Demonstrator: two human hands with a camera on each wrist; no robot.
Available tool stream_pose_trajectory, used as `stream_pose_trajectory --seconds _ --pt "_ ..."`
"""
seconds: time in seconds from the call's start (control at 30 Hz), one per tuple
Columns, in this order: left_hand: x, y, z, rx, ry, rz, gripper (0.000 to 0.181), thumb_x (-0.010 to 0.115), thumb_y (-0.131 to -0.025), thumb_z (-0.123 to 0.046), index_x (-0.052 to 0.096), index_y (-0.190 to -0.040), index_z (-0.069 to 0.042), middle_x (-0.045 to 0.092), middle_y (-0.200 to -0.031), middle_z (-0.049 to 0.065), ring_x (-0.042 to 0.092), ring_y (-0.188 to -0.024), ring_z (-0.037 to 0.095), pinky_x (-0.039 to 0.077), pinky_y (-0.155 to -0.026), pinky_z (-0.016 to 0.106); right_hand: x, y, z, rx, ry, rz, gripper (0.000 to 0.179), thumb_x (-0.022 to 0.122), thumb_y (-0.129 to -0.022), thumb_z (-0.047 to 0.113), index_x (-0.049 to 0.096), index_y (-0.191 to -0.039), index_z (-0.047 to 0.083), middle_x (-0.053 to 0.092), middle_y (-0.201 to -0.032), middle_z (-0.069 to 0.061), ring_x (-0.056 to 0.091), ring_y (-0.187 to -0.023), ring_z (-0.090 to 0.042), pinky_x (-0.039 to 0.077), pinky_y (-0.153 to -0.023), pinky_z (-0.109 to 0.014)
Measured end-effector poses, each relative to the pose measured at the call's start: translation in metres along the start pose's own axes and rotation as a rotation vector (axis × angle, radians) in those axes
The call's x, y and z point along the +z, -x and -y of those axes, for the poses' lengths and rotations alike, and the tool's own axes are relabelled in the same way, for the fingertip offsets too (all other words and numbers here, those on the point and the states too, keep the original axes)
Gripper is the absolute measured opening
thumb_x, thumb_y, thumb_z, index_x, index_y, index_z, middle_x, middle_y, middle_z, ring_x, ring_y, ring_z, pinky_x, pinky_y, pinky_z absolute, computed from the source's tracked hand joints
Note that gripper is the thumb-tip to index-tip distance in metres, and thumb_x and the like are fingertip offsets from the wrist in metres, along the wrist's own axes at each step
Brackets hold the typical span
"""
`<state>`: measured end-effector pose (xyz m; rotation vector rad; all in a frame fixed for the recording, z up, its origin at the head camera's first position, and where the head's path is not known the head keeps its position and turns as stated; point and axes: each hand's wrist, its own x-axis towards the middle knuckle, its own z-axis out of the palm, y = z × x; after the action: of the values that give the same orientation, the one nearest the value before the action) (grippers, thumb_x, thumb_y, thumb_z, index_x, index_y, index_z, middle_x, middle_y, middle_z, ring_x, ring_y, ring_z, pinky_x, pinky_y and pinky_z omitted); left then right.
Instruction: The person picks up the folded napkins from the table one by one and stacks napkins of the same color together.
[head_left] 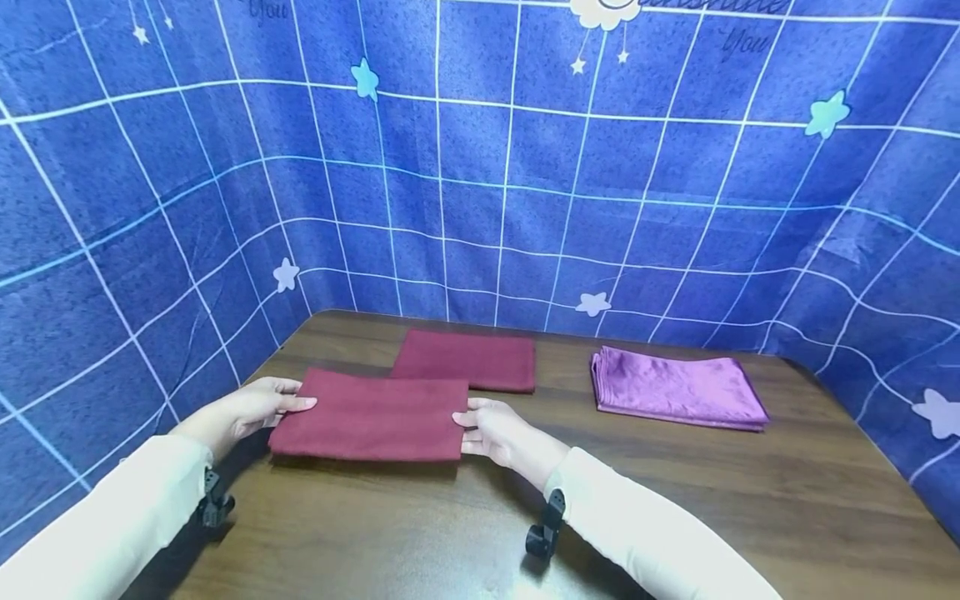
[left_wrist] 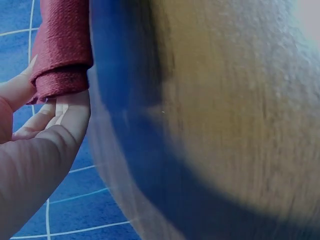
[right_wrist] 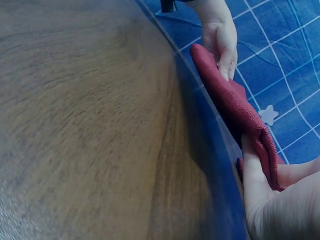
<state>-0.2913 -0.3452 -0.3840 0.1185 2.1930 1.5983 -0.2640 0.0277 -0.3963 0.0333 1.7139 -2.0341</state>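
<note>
A folded dark red cloth [head_left: 382,417] is held level above the table by both hands. My left hand [head_left: 258,408] pinches its left end, thumb on top and fingers beneath. At the opposite end, my right hand [head_left: 498,432] pinches the cloth the same way. In the left wrist view, the folded layers of the red cloth [left_wrist: 65,55] show between thumb and fingers of the left hand [left_wrist: 47,130]. The right wrist view shows the cloth [right_wrist: 235,107] edge-on, gripped by the right hand [right_wrist: 270,190] near and the left hand far.
Behind the held cloth lies a second folded dark red cloth [head_left: 472,358], partly covered from view. A folded shiny purple cloth [head_left: 678,387] lies on the right of the brown wooden table [head_left: 675,483]. A blue gridded curtain [head_left: 525,167] hangs behind and around the table.
</note>
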Motion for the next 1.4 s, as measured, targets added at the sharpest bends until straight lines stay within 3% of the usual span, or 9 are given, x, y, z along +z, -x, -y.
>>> stream_pose_trajectory --seconds 0.07,0.17,0.27,0.37,0.5,0.63,0.83,1.13,1.4 --pt "-0.001 0.0 -0.002 0.003 -0.027 -0.02 0.08 0.058 -0.096 -0.014 0.005 -0.142 0.023 0.053 -0.128 0.025 0.064 -0.092 0.006 0.058 -0.084 0.031 0.0 0.001 0.003 -0.015 -0.004 -0.006 0.059 0.055 -0.094 0.001 0.028 -0.147 -0.006 0.052 -0.134 -0.026 0.052 -0.123 -0.042 0.047 -0.103 -0.05" --pt "-0.003 0.0 -0.007 0.003 -0.055 -0.044 0.082 0.059 -0.096 -0.017 0.005 -0.143 0.023 0.049 -0.132 0.029 0.063 -0.093 0.005 0.057 -0.085 0.029 0.0 0.002 0.007 -0.039 -0.009 -0.017 0.049 0.056 -0.094 0.001 0.041 -0.14 -0.004 0.064 -0.113 -0.015 0.064 -0.104 -0.03 0.055 -0.093 -0.043" --pt "-0.004 0.001 -0.013 0.022 -0.047 -0.032 0.078 0.058 -0.097 -0.016 0.008 -0.143 0.022 0.063 -0.116 0.012 0.064 -0.091 0.005 0.057 -0.083 0.028 0.001 0.005 0.011 -0.069 -0.009 -0.019 0.042 0.056 -0.093 0.001 0.046 -0.134 -0.003 0.066 -0.093 -0.005 0.066 -0.081 -0.018 0.059 -0.075 -0.032" --pt "-0.004 0.003 -0.019 0.042 -0.011 -0.007 0.068 0.056 -0.098 -0.014 0.018 -0.142 0.021 0.068 -0.099 -0.003 0.067 -0.087 0.007 0.058 -0.08 0.028 0.001 0.008 0.015 -0.081 -0.015 -0.032 0.044 0.056 -0.093 0.001 0.044 -0.135 -0.003 0.064 -0.088 -0.002 0.065 -0.073 -0.014 0.056 -0.066 -0.027" --pt "-0.002 0.006 -0.027 0.043 0.043 0.021 0.051 0.055 -0.098 -0.01 0.033 -0.136 0.018 0.071 -0.092 -0.003 0.069 -0.083 0.011 0.06 -0.076 0.029 0.001 0.012 0.018 -0.08 -0.014 -0.063 0.05 0.057 -0.092 0.001 0.04 -0.139 -0.003 0.064 -0.092 -0.003 0.064 -0.075 -0.016 0.056 -0.066 -0.027" --pt "-0.002 0.008 -0.034 0.029 0.056 0.037 0.047 0.054 -0.099 -0.01 0.036 -0.134 0.015 0.072 -0.09 0.0 0.07 -0.081 0.012 0.06 -0.074 0.029 0.001 0.015 0.021 -0.081 -0.008 -0.08 0.052 0.058 -0.092 0.001 0.039 -0.14 -0.004 0.064 -0.095 -0.005 0.064 -0.075 -0.016 0.057 -0.069 -0.03" --pt "-0.002 0.012 -0.043 0.012 -0.02 0.005 0.053 0.054 -0.099 -0.013 0.032 -0.137 0.017 0.071 -0.086 -0.002 0.068 -0.075 0.009 0.06 -0.069 0.028 0.002 0.018 0.026 -0.089 -0.002 -0.071 0.054 0.059 -0.091 0.001 0.038 -0.141 -0.005 0.064 -0.105 -0.01 0.064 -0.079 -0.017 0.057 -0.07 -0.03" --pt "0.0 0.013 -0.048 0.035 -0.041 -0.001 0.059 0.053 -0.1 -0.013 0.024 -0.14 0.018 0.069 -0.09 -0.004 0.068 -0.08 0.009 0.06 -0.073 0.029 0.001 0.023 0.036 -0.106 0.015 -0.073 0.057 0.058 -0.092 0.0 0.034 -0.143 -0.007 0.06 -0.12 -0.017 0.058 -0.089 -0.02 0.052 -0.064 -0.024" --pt "0.004 0.013 -0.058 0.036 -0.036 -0.02 0.067 0.052 -0.1 -0.013 0.013 -0.144 0.018 0.068 -0.091 -0.003 0.069 -0.081 0.009 0.06 -0.074 0.03 0.0 0.023 0.043 -0.107 0.02 -0.109 0.053 0.057 -0.092 0.0 0.038 -0.141 -0.007 0.052 -0.136 -0.026 0.056 -0.098 -0.025 0.054 -0.082 -0.035"
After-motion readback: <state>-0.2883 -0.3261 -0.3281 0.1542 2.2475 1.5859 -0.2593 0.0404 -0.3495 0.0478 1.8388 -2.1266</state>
